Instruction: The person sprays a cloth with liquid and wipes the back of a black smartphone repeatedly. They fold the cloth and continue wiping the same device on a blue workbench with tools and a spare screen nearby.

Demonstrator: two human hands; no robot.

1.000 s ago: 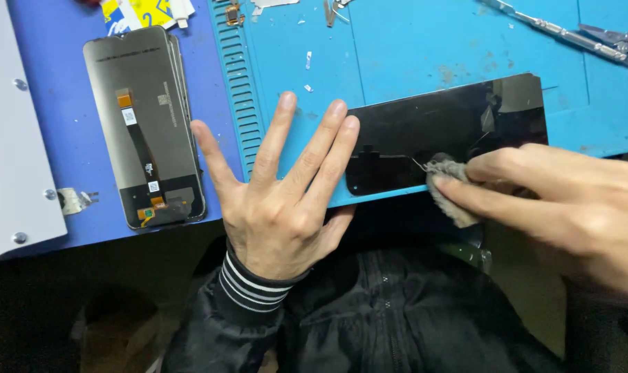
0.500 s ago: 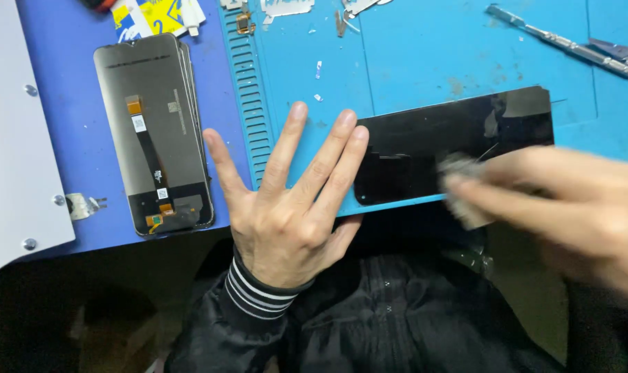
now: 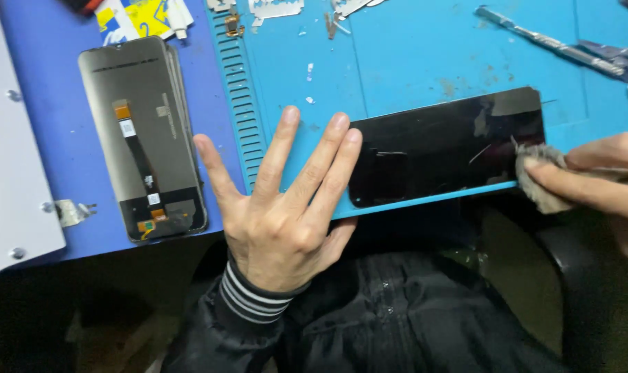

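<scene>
Grey cloth point(image 3: 545, 181) half hidden under right hand point(image 3: 597, 181)

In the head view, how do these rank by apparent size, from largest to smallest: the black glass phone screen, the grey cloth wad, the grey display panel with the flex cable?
1. Black glass phone screen, largest.
2. Grey display panel with the flex cable, slightly smaller; close enough that the ranking is unsure.
3. Grey cloth wad, smallest, though partly hidden by the right hand.

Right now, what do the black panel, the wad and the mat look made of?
Black panel: likely glass, glossy, shows reflections.
Wad pinched by right hand: grey fibrous cloth or cotton, frayed edges.
Mat: probably silicone or rubber, matte blue, moulded ridges.
</scene>
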